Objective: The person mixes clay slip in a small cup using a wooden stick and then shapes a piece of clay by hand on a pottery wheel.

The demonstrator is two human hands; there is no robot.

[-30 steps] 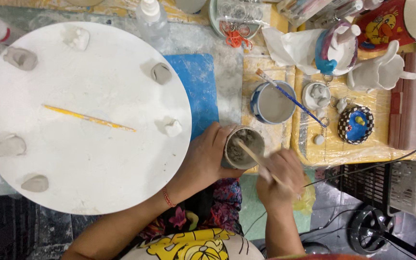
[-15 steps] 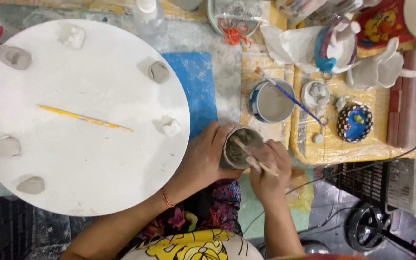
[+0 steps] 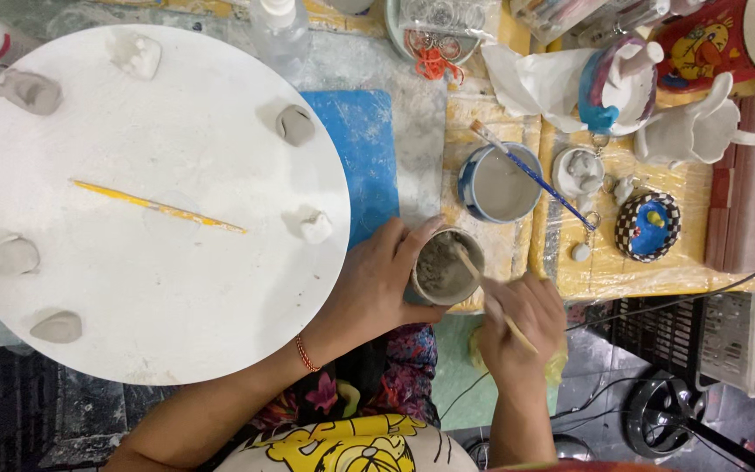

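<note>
Big round white board point(image 3: 150, 262) filling the left of the table, lying flat. Five or six small grey and white clay lumps spaced around its rim, one point(image 3: 294, 125) near the upper right edge, another point(image 3: 316, 227) at the right edge, just beside the left hand. Thin yellow-handled tool point(image 3: 157, 206) lying across the middle of the board, untouched. Blue mat point(image 3: 364, 157) poking out from under the board's right side. Further right, yellow cloth point(image 3: 570, 271) spread under a blue-rimmed bowl point(image 3: 498, 182) of grey liquid, a blue-handled brush point(image 3: 526, 170) leaning across it. Checker-edged little dish point(image 3: 648, 225) with blue and yellow paint just to the right of that.

Down at the table's near edge, left hand point(image 3: 377, 284) wrapped around a small cup point(image 3: 443, 267) of grey slip, fingers curled on the far side, thumb at the top of the rim, cup held tilted between board and bowl. Right hand point(image 3: 522, 319) closed in a pinch on a slim wooden stick point(image 3: 482, 288), tip down inside the cup and touching the grey mix. Thin red thread bracelet point(image 3: 306, 353) on the left wrist.
</note>
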